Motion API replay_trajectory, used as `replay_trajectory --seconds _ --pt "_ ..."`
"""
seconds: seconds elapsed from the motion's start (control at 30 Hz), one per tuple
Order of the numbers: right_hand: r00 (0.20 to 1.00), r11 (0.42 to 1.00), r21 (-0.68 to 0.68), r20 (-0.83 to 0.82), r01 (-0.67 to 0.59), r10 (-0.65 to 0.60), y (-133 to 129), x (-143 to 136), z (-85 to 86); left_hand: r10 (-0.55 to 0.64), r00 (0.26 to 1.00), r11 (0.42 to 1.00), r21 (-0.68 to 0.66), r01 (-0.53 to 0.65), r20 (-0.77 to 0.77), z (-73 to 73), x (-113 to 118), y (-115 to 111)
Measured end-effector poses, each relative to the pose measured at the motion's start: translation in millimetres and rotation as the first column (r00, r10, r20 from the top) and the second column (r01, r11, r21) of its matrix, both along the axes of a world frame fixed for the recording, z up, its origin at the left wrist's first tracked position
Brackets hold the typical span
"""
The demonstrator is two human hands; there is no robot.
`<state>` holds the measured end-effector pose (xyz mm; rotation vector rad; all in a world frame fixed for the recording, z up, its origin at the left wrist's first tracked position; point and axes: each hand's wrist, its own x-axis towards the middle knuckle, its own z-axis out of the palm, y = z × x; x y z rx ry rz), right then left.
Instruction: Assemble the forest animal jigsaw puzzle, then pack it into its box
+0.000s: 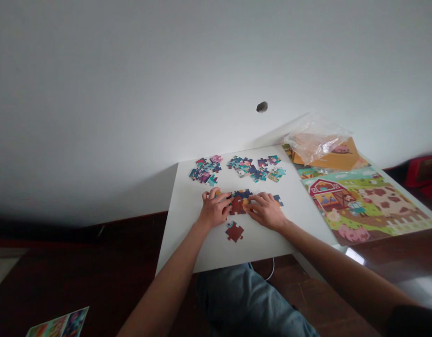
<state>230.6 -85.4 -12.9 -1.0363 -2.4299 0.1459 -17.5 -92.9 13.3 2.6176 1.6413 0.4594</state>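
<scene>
A joined strip of puzzle pieces [237, 205], brown and dark blue, lies on the white table [216, 255] between both hands. My left hand [215, 209] rests on its left end with fingers bent and spread. At its right side, my right hand [267, 210] touches the pieces, fingers apart; a blue piece [278, 201] shows just beyond it. One brown piece [234, 231] lies alone nearer the front edge. What is under the fingertips is partly hidden.
Loose colourful pieces form a left pile [205, 171] and a right pile [256, 169] at the table's back. On the right lie a farm picture [363, 203], a cardboard sheet [337, 159] and a clear plastic bag [316, 140]. A wall [216, 107] stands behind.
</scene>
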Motion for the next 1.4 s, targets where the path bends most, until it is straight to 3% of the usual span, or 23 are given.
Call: replay_trajectory --seconds 0.17,0.37,0.57,0.87,1.4 --pt "1.0 1.0 -0.001 -0.007 0.025 -0.025 0.7 -0.5 -1.2 0.218 0.976 0.976 -0.026 -0.218 -0.013 5.7 36.7 -14.6" --pt "0.999 0.998 -0.043 0.015 0.037 -0.037 -7.6 3.8 0.8 0.393 0.914 0.919 -0.023 -0.393 0.102 -10.0 59.0 -30.5" --pt "0.997 0.995 -0.063 -0.002 0.081 -0.081 -18.0 5.0 3.9 0.393 0.904 0.916 0.011 -0.401 0.168 -17.7 56.1 -36.9" --pt "0.998 0.995 -0.092 0.053 0.024 -0.02 -16.8 2.1 6.9 0.358 0.925 0.932 0.01 -0.362 0.125 -14.8 54.9 -40.4" --pt "0.997 0.992 -0.106 0.019 0.071 -0.069 -14.2 1.5 2.6 0.344 0.934 0.939 -0.015 -0.344 0.1 -14.2 54.0 -36.9"
